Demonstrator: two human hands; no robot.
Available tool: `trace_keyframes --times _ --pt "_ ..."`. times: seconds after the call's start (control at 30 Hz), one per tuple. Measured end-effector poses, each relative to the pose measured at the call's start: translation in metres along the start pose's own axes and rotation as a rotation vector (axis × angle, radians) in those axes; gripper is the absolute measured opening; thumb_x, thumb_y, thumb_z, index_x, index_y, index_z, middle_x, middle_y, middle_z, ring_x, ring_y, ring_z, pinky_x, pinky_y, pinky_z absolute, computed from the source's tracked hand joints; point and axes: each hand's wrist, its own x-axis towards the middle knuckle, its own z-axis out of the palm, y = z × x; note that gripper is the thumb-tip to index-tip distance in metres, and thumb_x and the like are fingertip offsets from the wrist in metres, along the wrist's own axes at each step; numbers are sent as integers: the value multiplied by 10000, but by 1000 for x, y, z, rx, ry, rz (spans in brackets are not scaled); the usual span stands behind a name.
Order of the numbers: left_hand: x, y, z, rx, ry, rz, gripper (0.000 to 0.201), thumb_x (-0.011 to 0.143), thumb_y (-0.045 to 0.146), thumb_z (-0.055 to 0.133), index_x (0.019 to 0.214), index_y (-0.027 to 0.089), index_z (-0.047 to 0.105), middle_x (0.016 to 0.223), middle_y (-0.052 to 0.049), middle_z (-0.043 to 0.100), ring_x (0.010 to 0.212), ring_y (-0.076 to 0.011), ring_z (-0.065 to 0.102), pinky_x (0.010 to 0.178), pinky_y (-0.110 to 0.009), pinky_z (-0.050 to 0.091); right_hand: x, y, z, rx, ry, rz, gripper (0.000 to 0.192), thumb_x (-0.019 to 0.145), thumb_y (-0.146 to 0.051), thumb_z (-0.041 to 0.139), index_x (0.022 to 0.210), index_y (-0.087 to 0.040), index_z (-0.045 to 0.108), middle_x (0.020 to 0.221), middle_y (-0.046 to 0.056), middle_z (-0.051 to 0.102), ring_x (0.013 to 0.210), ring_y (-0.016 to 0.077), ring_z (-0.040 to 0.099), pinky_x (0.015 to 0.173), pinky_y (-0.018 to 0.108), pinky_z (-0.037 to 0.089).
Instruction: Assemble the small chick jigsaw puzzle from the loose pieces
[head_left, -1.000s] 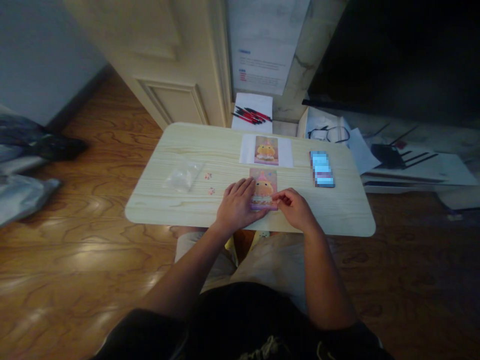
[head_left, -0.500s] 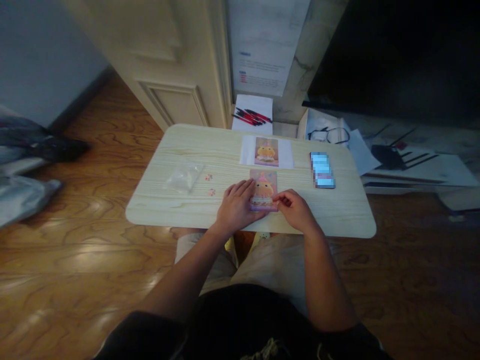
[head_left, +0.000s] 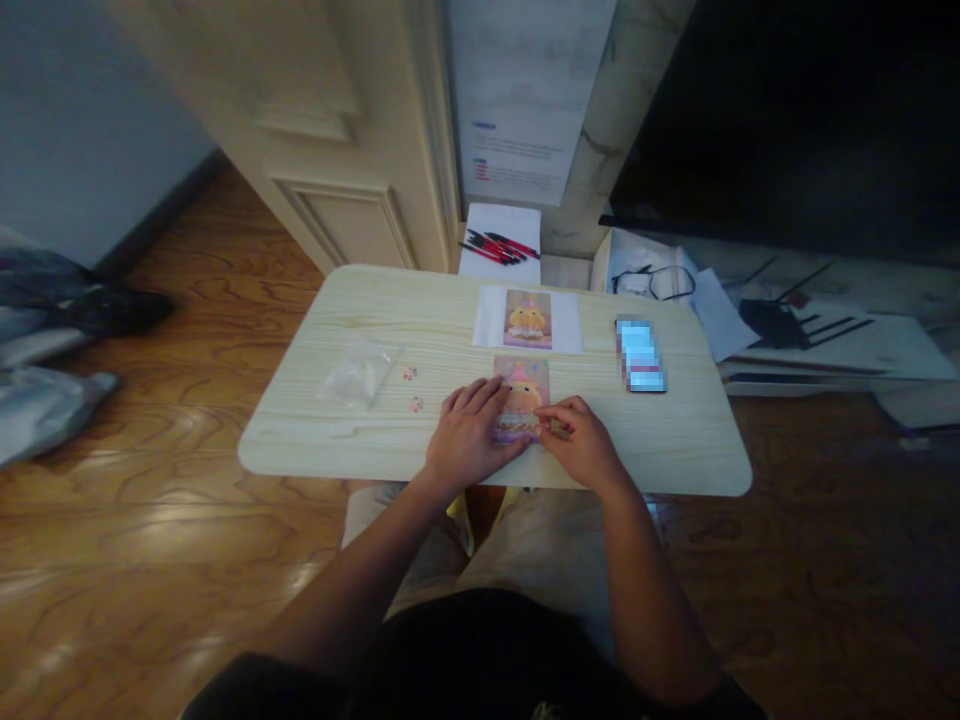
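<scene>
Head view, only view. A pale wooden table [head_left: 315,440] is seen from above and is used as the landmark. A picture card [head_left: 520,398] with a yellow chick figure is laid flat at the table's near edge, about mid-width. The left hand [head_left: 466,438] is pressed palm-down on the card's left part, fingers laid close together and pointing away from the person. The right hand [head_left: 579,442] is placed at the card's lower right part, thumb and forefinger closed in a pinch right at the card surface; whether something tiny is gripped between them cannot be told. Both hands are touching the card.

A second picture card [head_left: 527,319] on a white sheet is lying further back on the table, just behind the first card. A blurred-out phone [head_left: 640,353] is lying on the table's right part, apart from the right hand. A clear plastic bag [head_left: 355,373] is lying on the table's left part, and two small stickers [head_left: 412,389] are seen between the bag and the left hand.

Behind the table's far edge, red pens [head_left: 501,246] are lying on a white pad, and glasses [head_left: 654,281] are lying on papers at the far right corner. Wooden floor is seen around the table.
</scene>
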Motion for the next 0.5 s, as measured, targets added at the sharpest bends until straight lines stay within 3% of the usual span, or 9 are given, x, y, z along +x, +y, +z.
trace_keyframes --times 0.23,0.5 --pt "2 1 -2 -6 -10 -17 720 890 665 659 1474 256 558 1604 -88 499 1485 -349 444 1221 -562 373 -3 -9 -1 -53 25 -27 259 901 -203 724 1135 -298 782 1060 46 645 1009 209 665 964 394 573" --pt "2 -15 -3 -141 -18 43 758 824 583 773 1462 239 552 1576 -117 525 1460 -333 487 1231 -543 422 -4 -8 -4 -3 10 -48 254 901 -190 707 1119 -300 776 1071 42 651 1031 213 669 978 394 567"
